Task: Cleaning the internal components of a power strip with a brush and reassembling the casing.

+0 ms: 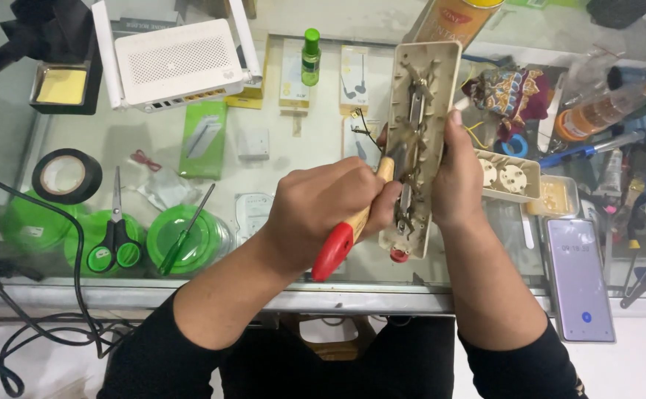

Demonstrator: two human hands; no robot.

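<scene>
Nearest me, my left hand [321, 214] has its grip wrapped around a tool with a red and wooden handle [341, 240], its tip inside the opened power strip [419, 140]. My right hand [456, 177], at 3 o'clock of the strip, grips its edge tight, holding it just above the glass table [190, 292]. At 9 o'clock I count three green lids [182, 236], one pair of scissors [114, 240], one green screwdriver [186, 229], one tape roll [66, 176]. At 3 o'clock a beige tray [511, 177] holds two round socket parts; one phone [578, 277] lies at 4.
</scene>
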